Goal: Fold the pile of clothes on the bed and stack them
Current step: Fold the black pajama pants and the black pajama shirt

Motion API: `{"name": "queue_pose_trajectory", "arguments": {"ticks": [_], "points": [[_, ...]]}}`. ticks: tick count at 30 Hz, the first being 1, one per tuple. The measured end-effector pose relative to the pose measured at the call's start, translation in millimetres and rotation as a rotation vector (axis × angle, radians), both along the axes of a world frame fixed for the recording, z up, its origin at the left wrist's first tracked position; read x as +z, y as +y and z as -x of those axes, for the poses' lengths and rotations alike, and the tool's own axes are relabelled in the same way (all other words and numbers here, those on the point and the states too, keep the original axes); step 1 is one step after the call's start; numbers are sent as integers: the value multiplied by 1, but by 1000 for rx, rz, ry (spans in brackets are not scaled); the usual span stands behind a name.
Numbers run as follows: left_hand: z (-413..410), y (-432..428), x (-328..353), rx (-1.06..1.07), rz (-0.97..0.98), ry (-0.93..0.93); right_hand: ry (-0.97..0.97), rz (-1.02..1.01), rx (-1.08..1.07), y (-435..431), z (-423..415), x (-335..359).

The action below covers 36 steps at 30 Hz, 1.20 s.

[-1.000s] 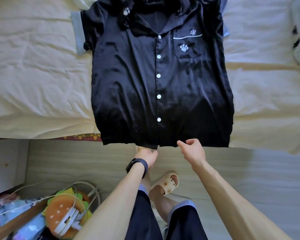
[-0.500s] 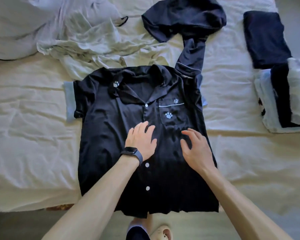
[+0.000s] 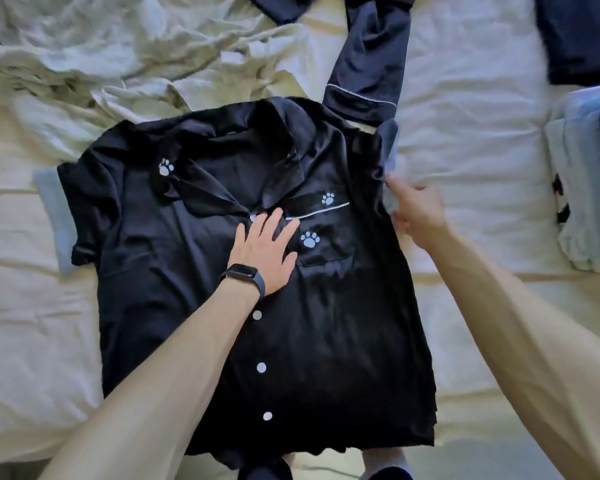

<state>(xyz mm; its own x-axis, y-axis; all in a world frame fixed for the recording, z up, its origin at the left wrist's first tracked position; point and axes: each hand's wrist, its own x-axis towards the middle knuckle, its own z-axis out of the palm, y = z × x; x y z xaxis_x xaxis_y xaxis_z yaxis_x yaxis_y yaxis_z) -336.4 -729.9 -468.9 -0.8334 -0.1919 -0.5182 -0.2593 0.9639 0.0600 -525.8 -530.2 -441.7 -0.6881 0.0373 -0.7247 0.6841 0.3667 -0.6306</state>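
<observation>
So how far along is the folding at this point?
Done: a folded dark piece and a folded stack sit at the bed's right edge. In hand: the black shirt lies flat, buttons up, unfolded; the left hand presses its chest, the right hand is at its right-side sleeve, grip blurred. Left: folding this shirt, then the dark garment above it and the crumpled pale cloth at upper left, and stacking.

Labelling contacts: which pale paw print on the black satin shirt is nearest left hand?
The larger pale paw print on the black satin shirt's chest pocket, beside the left hand; collar print and pocket-top print lie farther.
</observation>
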Motion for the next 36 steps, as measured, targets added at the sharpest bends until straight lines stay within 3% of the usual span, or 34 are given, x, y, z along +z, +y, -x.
{"name": "queue_pose_trajectory", "arguments": {"ticks": [2, 5, 8, 10, 15, 18, 22, 23, 25, 28, 30, 34, 36], "points": [[7, 2, 6, 19, 17, -46, -32, 36, -2, 16, 18, 8], [22, 2, 22, 49, 19, -153, 206, -62, -212, 56, 40, 21], [59, 21, 43, 60, 74, -198, 279, -252, -92, 100, 52, 22], [97, 41, 56, 104, 122, -113, 183, -261, 39, 114, 51, 17], [199, 92, 63, 144, -54, 214, -26, -186, -57, 124, 37, 12], [256, 124, 54, 59, -100, 106, -264, 65, -129, 120, 27, 14], [310, 151, 50, -70, 145, -165, -357, 213, -187, 109, 36, 7], [320, 153, 48, -93, 119, -207, -333, 236, -219, 107, 39, 4], [339, 155, 49, -2, -143, -243, -240, 273, -298, 106, 43, 1], [358, 152, 58, 395, -678, -45, -83, 301, -410, 115, 44, -2], [363, 151, 61, 517, -866, 61, -9, 293, -452, 121, 42, -3], [362, 148, 54, 520, -789, 22, 18, 135, -496, 130, 38, -4], [357, 146, 48, 452, -549, 7, -23, 38, -389, 128, 37, -3]]}}
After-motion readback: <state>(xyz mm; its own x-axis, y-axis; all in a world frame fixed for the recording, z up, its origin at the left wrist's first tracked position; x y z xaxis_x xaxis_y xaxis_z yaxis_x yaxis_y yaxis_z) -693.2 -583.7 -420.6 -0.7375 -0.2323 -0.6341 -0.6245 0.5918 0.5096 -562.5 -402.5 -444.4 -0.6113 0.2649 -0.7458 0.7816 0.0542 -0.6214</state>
